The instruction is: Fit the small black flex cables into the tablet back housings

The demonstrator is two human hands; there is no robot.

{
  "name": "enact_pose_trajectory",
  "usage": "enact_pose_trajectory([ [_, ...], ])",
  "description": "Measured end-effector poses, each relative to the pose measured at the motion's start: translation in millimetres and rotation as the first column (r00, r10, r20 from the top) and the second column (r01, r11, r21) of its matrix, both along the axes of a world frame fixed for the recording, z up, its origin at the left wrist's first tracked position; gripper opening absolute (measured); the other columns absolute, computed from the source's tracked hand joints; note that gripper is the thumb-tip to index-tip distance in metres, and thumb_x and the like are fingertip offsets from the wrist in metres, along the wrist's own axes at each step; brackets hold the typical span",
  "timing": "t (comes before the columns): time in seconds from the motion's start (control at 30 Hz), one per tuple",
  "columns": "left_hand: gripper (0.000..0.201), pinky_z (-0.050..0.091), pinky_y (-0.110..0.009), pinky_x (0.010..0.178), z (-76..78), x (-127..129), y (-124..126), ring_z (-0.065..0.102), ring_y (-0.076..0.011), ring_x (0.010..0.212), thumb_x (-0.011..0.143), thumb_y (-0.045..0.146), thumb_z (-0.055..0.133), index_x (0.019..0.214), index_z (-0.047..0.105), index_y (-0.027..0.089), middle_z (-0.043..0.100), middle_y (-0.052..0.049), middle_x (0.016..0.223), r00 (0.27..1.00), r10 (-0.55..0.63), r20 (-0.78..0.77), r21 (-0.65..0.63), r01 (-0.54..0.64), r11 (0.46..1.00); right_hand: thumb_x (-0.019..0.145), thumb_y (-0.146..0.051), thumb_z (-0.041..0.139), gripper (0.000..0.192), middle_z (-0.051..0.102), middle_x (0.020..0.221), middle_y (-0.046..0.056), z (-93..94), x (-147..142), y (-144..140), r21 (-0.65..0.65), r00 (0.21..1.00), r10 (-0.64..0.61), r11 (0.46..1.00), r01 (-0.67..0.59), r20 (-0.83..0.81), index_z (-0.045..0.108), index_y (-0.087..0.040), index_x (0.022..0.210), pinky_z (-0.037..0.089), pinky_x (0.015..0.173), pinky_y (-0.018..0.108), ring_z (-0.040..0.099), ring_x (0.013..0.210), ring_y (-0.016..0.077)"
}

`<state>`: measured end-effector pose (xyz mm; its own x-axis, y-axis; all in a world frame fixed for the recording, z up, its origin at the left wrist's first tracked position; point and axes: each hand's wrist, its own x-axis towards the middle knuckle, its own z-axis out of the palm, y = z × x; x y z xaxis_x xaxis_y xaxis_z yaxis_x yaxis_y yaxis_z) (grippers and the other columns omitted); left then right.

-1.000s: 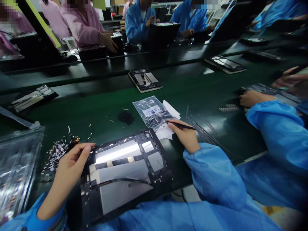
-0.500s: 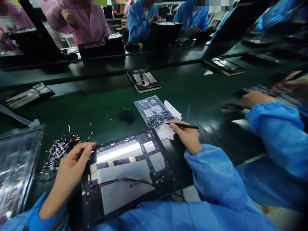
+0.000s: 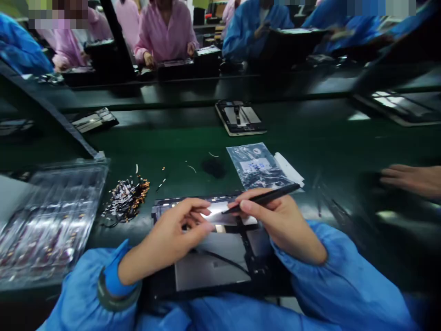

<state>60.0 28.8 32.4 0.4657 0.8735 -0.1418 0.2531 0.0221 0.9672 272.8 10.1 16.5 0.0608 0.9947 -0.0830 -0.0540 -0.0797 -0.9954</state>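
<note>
An opened tablet chassis (image 3: 210, 266) lies in front of me on the green belt, its silver inner plates and a thin black cable showing. My left hand (image 3: 172, 234) hovers over its upper part with thumb and fingers pinched together; whether it holds a small part I cannot tell. My right hand (image 3: 279, 220) grips black tweezers (image 3: 265, 197), whose tip points left toward my left fingertips above the chassis.
A heap of small flex parts (image 3: 126, 197) lies left of the chassis, beside a clear plastic tray (image 3: 51, 216). A clear bag with a label (image 3: 258, 168) sits behind it. Another opened tablet (image 3: 239, 117) rides further back. A co-worker's hand (image 3: 413, 179) reaches in at right.
Both my hands came together over the top of the chassis: the left moved in from the left edge, the right brought the tweezers in from the bag. My view swung left.
</note>
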Motion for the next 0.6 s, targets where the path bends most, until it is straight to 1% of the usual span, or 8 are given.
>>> enact_pose_trajectory([
  [0.07,0.028,0.049,-0.023,0.059,-1.1,4,-4,0.060,-0.0131,0.066,0.072,0.033,0.066,0.096,0.061,0.020,0.066,-0.003,0.081,0.997,-0.028,0.070,-0.086,0.034,0.996,0.064,-0.044,0.079,0.027,0.073,0.075,0.003,5.1,-16,4,-0.056,0.989,0.118,0.991,-0.123,-0.086,0.071,-0.022,0.077,0.059,0.064,0.031,0.070,0.067,0.0198],
  [0.13,0.022,0.045,-0.020,0.053,-3.8,5,-7,0.055,-0.0099,0.058,0.071,0.033,0.067,0.085,0.059,0.019,0.062,-0.001,0.073,0.995,0.004,0.095,-0.122,0.008,0.992,0.064,-0.042,0.080,0.027,0.073,0.075,0.003,6.3,-26,7,-0.106,0.972,0.168,0.977,-0.187,-0.163,0.070,-0.021,0.078,0.059,0.063,0.030,0.070,0.066,0.0196],
  [0.23,0.020,0.042,-0.019,0.051,-8.5,3,-10,0.051,-0.0087,0.057,0.070,0.033,0.068,0.077,0.056,0.019,0.059,0.001,0.070,0.990,0.064,0.127,-0.147,-0.045,0.988,0.063,-0.041,0.081,0.029,0.071,0.069,0.002,5.4,-31,12,-0.186,0.961,0.157,0.962,-0.201,-0.226,0.069,-0.019,0.076,0.056,0.058,0.024,0.069,0.063,0.0166],
  [0.33,0.018,0.043,-0.019,0.055,-11.6,1,-12,0.052,-0.0093,0.062,0.071,0.030,0.068,0.078,0.056,0.019,0.059,0.000,0.072,0.978,0.093,0.187,-0.167,-0.062,0.984,0.063,-0.043,0.081,0.031,0.070,0.063,0.002,4.2,-32,15,-0.287,0.953,0.117,0.937,-0.199,-0.280,0.068,-0.017,0.075,0.051,0.054,0.018,0.065,0.058,0.0117],
  [0.4,0.017,0.043,-0.018,0.055,-11.9,0,-12,0.052,-0.0088,0.063,0.072,0.029,0.068,0.079,0.057,0.019,0.058,0.001,0.072,0.973,0.094,0.209,-0.166,-0.060,0.984,0.062,-0.043,0.081,0.032,0.070,0.062,0.002,3.2,-33,17,-0.330,0.943,0.101,0.921,-0.209,-0.317,0.068,-0.017,0.075,0.049,0.054,0.016,0.064,0.056,0.0101],
  [0.6,0.013,0.043,-0.017,0.052,-7.5,1,-11,0.049,-0.0072,0.059,0.074,0.025,0.064,0.079,0.055,0.017,0.055,0.002,0.068,0.975,0.069,0.212,-0.174,-0.032,0.984,0.064,-0.040,0.082,0.030,0.071,0.064,0.004,0.6,-33,17,-0.331,0.914,0.123,0.907,-0.262,-0.388,0.068,-0.016,0.075,0.050,0.056,0.013,0.066,0.059,0.0089],
])
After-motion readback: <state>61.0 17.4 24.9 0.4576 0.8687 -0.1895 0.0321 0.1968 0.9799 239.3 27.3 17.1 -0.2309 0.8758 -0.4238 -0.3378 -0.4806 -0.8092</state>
